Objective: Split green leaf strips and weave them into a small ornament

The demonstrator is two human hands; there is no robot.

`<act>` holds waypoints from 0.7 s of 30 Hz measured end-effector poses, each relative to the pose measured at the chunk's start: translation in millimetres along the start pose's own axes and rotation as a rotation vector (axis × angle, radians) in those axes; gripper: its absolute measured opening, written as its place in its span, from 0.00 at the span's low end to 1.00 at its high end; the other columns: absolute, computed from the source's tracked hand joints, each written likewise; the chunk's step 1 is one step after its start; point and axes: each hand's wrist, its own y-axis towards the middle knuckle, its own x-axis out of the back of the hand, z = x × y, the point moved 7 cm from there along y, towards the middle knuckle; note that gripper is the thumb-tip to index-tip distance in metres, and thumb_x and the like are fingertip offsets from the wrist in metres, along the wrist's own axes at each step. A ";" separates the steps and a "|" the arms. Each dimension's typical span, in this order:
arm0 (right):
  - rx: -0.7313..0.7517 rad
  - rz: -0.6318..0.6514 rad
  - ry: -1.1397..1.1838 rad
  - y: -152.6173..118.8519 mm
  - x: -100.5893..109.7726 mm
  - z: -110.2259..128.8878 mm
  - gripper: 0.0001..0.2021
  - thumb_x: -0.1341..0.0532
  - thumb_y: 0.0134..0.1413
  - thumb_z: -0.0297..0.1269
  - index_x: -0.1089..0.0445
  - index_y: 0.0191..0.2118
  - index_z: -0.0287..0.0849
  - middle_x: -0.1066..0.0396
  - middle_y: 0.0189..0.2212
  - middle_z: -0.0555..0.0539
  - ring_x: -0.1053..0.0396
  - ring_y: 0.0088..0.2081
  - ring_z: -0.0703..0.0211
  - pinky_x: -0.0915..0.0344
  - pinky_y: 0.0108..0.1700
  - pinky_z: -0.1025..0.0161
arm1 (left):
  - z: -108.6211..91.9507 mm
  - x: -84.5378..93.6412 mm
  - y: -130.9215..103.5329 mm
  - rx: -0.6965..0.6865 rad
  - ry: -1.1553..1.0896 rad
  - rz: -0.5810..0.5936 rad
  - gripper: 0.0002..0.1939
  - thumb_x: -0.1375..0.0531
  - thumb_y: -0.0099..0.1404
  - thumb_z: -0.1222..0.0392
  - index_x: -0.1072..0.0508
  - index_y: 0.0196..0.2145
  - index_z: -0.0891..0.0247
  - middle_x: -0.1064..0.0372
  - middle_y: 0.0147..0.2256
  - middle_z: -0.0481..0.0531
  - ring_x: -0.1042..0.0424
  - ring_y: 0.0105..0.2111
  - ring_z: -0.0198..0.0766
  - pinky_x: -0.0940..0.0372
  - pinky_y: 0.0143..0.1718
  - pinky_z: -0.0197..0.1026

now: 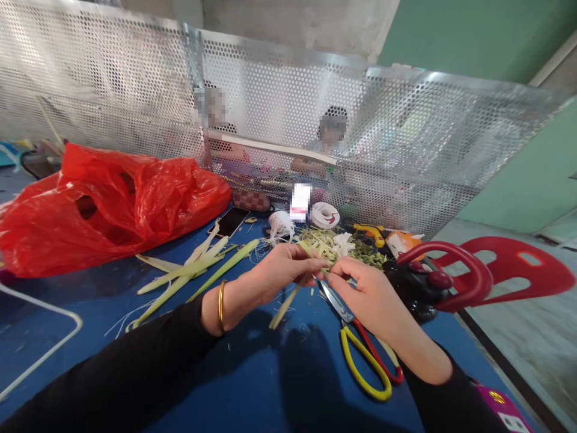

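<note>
My left hand (288,267), a gold bangle on its wrist, pinches a narrow pale green leaf strip (283,310) whose tail hangs below the fingers. Close by, my right hand (360,288) has its fingertips pressed together on the green upper part of the same strip. Fingers hide where the two grips meet. Scissors (347,325) with one yellow and one red handle lie beside my right hand, partly under it. Behind the hands is a pile of green leaf clippings (365,249). Longer pale leaf strips (183,276) lie left of my left hand.
A red plastic bag (148,204) fills the left of the blue table (252,385). Farther back are a phone (229,221), a ball of white string (282,224) and a white spool (325,214). A black, red-handled kettle (421,291) stands right. People sit beyond a perforated screen (279,78).
</note>
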 end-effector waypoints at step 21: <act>0.083 0.018 0.059 0.8 0.0 3.8 0.14 0.46 0.57 0.35 0.44 0.21 0.43 0.41 0.23 0.52 0.41 0.27 0.62 0.44 0.31 0.65 | 1.5 2.0 1.9 -0.015 -0.062 -0.052 0.10 0.30 0.50 0.58 0.25 0.25 0.66 0.29 0.21 0.47 0.31 0.22 0.30 0.35 0.29 0.34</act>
